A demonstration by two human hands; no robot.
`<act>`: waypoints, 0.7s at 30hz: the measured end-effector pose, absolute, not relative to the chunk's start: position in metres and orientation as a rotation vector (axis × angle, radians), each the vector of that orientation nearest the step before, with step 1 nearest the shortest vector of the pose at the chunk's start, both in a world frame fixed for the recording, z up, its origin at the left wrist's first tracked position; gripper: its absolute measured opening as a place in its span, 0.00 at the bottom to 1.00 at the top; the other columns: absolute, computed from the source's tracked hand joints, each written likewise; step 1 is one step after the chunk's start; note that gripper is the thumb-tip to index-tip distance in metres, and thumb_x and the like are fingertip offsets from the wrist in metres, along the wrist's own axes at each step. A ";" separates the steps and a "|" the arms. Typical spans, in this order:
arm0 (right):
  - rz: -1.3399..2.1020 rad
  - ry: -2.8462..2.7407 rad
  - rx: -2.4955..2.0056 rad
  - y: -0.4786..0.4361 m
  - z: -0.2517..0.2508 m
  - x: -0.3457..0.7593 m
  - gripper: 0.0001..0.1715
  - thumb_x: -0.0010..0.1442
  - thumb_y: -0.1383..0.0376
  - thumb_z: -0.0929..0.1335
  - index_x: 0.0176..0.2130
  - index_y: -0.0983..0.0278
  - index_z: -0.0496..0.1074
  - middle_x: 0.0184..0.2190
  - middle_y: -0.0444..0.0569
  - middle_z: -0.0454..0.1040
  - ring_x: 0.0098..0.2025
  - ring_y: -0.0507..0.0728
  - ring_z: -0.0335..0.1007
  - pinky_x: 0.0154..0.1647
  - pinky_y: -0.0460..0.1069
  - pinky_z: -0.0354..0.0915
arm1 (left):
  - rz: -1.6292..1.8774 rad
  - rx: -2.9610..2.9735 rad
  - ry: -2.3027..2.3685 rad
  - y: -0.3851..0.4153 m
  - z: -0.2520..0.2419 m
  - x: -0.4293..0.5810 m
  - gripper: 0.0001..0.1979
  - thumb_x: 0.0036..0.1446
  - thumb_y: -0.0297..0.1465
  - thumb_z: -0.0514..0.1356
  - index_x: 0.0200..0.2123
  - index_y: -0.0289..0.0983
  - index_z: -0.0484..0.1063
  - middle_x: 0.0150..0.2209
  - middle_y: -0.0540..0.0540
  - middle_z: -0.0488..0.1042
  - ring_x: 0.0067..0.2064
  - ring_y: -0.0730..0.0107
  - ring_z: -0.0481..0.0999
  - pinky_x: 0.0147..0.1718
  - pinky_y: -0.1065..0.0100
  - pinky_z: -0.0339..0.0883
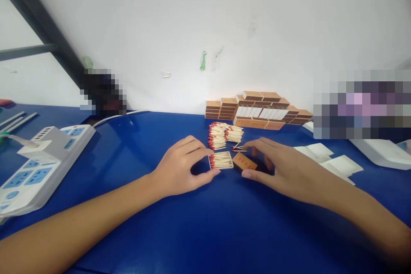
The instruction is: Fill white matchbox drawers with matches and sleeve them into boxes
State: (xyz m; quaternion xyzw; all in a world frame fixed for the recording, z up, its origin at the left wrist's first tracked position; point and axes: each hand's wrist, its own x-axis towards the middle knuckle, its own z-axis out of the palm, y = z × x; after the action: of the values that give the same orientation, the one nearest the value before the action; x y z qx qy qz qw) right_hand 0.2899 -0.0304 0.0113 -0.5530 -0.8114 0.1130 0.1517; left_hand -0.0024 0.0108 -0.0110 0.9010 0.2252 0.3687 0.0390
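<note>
My left hand (183, 165) pinches a small white tray filled with red-tipped matches (221, 160) between thumb and forefinger, flat on the blue table (205, 222). My right hand (281, 167) curls around an orange matchbox sleeve (244, 162) lying just right of the tray, thumb in front and fingers behind it. A loose heap of matches (223, 135) lies just beyond the tray, with two or three stray matches (239, 149) near my right fingertips.
A stack of orange matchboxes (260, 111) stands against the white wall behind. Empty white trays (330, 160) lie at the right. A white power strip with blue sockets (38, 162) sits at the left. Pixelated patches cover spots at left and right.
</note>
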 end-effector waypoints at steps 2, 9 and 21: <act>0.301 -2.356 -1.583 -0.032 0.010 0.286 0.30 0.60 0.35 0.69 0.46 0.54 0.74 0.41 0.52 0.78 0.33 0.64 0.75 0.30 0.57 0.68 | 1.138 2.756 0.713 0.012 -0.011 -0.003 0.15 0.65 0.39 0.67 0.48 0.34 0.78 0.40 0.42 0.81 0.41 0.62 0.78 0.43 0.57 0.76; 0.339 -2.313 -1.501 -0.031 0.006 0.288 0.23 0.65 0.40 0.67 0.46 0.52 0.72 0.41 0.51 0.78 0.35 0.64 0.75 0.34 0.60 0.69 | 1.116 2.740 0.778 0.013 -0.012 -0.003 0.15 0.65 0.38 0.67 0.49 0.34 0.78 0.40 0.42 0.81 0.41 0.62 0.77 0.44 0.57 0.76; 0.168 -2.304 -1.323 -0.035 0.008 0.284 0.22 0.69 0.47 0.69 0.54 0.58 0.74 0.38 0.47 0.76 0.31 0.55 0.70 0.33 0.51 0.67 | 1.110 2.711 0.685 0.016 -0.013 -0.004 0.18 0.65 0.39 0.68 0.53 0.34 0.76 0.39 0.43 0.82 0.43 0.62 0.78 0.46 0.58 0.76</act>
State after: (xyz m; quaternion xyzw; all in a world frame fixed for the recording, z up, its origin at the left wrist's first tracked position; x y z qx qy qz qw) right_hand 0.2842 -0.0345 0.0080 -0.4829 -0.8407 0.0613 0.2372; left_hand -0.0041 0.0158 -0.0132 0.8991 0.2273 0.3681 0.0664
